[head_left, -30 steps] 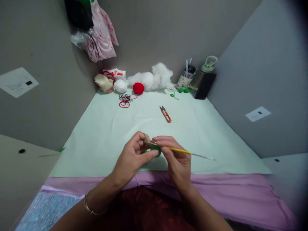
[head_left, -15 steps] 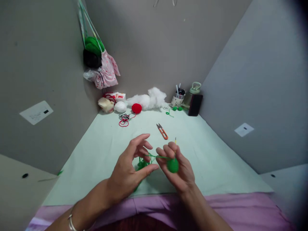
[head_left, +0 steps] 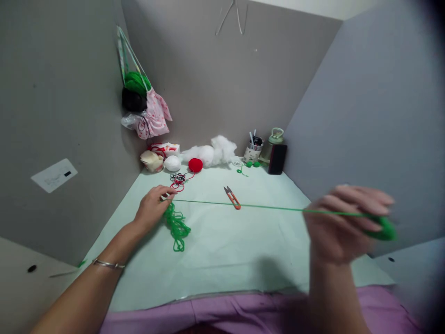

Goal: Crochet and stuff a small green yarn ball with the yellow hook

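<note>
The left hand (head_left: 153, 206) is out on the left side of the table. Its fingers pinch a strand of green yarn (head_left: 264, 207). The strand runs tight and straight across the table to the right hand (head_left: 342, 227). The right hand is up in the air on the right, off the table's edge, and it looks blurry. Its fingers curl around a small green crochet piece (head_left: 384, 229), and the strand ends there.

Just below the left hand, a loose heap of green yarn (head_left: 176, 225) lies on the pale green table cover (head_left: 243, 241). A thin bracelet (head_left: 106, 264) sits on the left wrist.

Orange thread snips (head_left: 232, 197) lie in the middle of the table, under the tight strand. Farther back is a little tangle of red and black thread (head_left: 178, 178). Along the back wall are a white yarn ball (head_left: 173, 163), a red yarn ball (head_left: 195, 164) and a puff of white stuffing (head_left: 213, 150). To the right of them stand a cup of pens (head_left: 253, 149) and a green-topped bottle (head_left: 273, 139). A pink bag (head_left: 153, 113) hangs on the wall in the left corner.
</note>
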